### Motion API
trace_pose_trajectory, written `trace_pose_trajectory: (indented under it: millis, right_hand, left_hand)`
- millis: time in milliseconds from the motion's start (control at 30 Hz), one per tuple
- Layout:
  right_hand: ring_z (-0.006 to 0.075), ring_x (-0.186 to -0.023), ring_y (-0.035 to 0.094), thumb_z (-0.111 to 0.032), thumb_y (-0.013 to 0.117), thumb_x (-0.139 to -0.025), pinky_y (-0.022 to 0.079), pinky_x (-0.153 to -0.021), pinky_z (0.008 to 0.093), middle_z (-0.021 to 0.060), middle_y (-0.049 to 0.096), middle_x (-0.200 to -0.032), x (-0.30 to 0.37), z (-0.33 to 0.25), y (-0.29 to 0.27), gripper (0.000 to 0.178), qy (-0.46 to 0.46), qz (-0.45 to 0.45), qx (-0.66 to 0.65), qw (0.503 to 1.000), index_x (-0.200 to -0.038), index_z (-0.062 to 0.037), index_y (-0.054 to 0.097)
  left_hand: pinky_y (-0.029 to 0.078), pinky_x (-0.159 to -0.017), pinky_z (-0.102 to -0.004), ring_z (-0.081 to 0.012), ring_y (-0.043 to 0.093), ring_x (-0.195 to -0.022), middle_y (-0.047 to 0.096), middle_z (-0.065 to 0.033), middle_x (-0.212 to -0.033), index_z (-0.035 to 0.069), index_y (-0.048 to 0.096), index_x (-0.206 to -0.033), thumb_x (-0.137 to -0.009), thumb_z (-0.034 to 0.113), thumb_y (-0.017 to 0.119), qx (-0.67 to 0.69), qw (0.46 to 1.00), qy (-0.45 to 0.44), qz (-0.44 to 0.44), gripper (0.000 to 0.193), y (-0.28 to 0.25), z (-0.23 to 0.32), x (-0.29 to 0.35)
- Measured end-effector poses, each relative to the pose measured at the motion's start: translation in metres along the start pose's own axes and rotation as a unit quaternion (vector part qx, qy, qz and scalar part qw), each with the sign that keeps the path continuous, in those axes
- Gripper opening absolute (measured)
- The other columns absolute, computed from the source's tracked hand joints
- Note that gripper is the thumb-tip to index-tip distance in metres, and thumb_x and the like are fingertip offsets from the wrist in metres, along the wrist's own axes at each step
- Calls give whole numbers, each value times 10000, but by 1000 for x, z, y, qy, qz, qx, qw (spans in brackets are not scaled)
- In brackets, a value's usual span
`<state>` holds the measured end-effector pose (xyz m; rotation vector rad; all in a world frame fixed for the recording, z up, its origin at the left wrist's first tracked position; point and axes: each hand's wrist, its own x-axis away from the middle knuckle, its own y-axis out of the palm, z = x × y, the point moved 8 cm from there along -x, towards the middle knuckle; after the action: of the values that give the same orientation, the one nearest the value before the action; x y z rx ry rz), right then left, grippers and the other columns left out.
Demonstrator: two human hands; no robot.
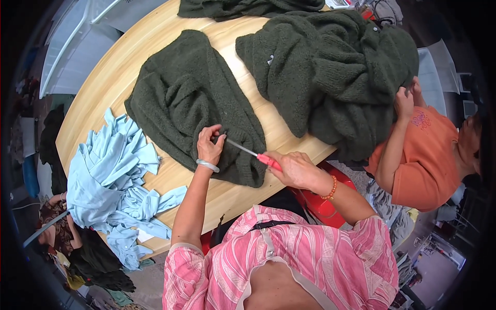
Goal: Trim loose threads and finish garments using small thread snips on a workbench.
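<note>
A dark green knitted garment (191, 77) lies bunched on the table in front of me. My left hand (209, 147) is closed over its near part, thumb and fingers pinched together at the knit. In my right hand (299, 170) is a red-handled needle tool (268, 160) with a long, thin metal shaft. The shaft points up and left to the pinched fingers of my left hand; its very tip is hidden there, so I cannot tell its shape.
Light blue garments (106, 175) are heaped on the left side of the wooden table (98, 93). More dark green knitwear (330, 67) lies at the right, handled by a person in an orange top (423, 160). A red stool (336, 191) stands below the table's near edge.
</note>
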<state>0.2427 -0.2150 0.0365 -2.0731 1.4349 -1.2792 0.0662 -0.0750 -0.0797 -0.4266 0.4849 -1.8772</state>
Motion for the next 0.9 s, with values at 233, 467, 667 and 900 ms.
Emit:
trace_pose_trajectory:
  millis: [233, 467, 667, 900]
  right_hand:
    - [400, -797, 652, -272, 582, -890, 500, -725, 495, 218, 661, -793, 8, -1, 12, 362, 10, -13, 29, 999, -1175, -55, 534]
    - [400, -781, 647, -278, 587, -891, 503, -709, 484, 224, 652, -778, 12, -11, 30, 336, 8, -29, 20, 999, -1150, -65, 560]
    - [403, -765, 644, -258, 574, -909, 501, -686, 481, 223, 651, -793, 15, -5, 24, 288, 36, 52, -19, 998, -1130, -74, 551]
    - [394, -774, 647, -269, 583, -902, 505, -692, 474, 223, 650, -776, 19, -22, 33, 297, 53, 32, 23, 998, -1118, -67, 554]
  left_hand:
    - [246, -1127, -501, -365, 309, -1365, 415, -145, -1419, 68, 501, -1287, -760, 129, 701, -231, 942, 221, -100, 567, 24, 15, 51]
    - [369, -1058, -422, -327, 482, -1252, 578, -118, -1267, 62, 546, -1271, -810, 40, 652, -7, 976, 195, -93, 474, -1, -22, 36]
    - [498, -756, -201, -118, 621, -978, 628, -102, -1147, -3, 529, -1258, -876, 14, 632, 399, 890, -216, -37, 397, -16, -69, 40]
    - [457, -709, -198, -85, 577, -765, 622, -64, -837, -29, 542, -1186, -777, 129, 774, 254, 941, -208, -83, 496, 6, -66, 44]
